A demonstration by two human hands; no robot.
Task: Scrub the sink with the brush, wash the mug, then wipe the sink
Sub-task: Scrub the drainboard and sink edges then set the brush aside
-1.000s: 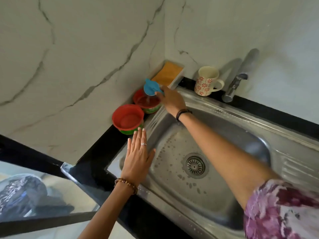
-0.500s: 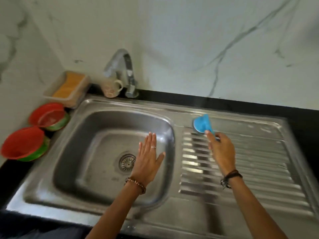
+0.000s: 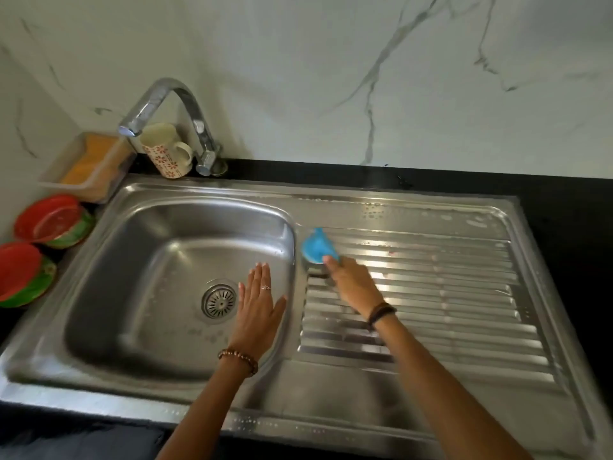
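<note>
We have the brush (image 3: 316, 247) in our right hand (image 3: 353, 287), grip closed on its blue handle, head down on the ribbed drainboard just right of the basin (image 3: 166, 270). Our left hand (image 3: 257, 310) hovers flat, fingers released, over the basin beside the drain (image 3: 219, 302). The basin lies left of the brush, so we judge scrubbing there means sweeping left. The mug (image 3: 166, 151) stands under the tap (image 3: 172, 117).

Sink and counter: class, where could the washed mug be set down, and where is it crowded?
Free: the ribbed draining board right of the right hand and blue brush, and the basin floor left of the drain. Crowded: the back-left corner, with mug, tap, sponge tray and red bowls.
</note>
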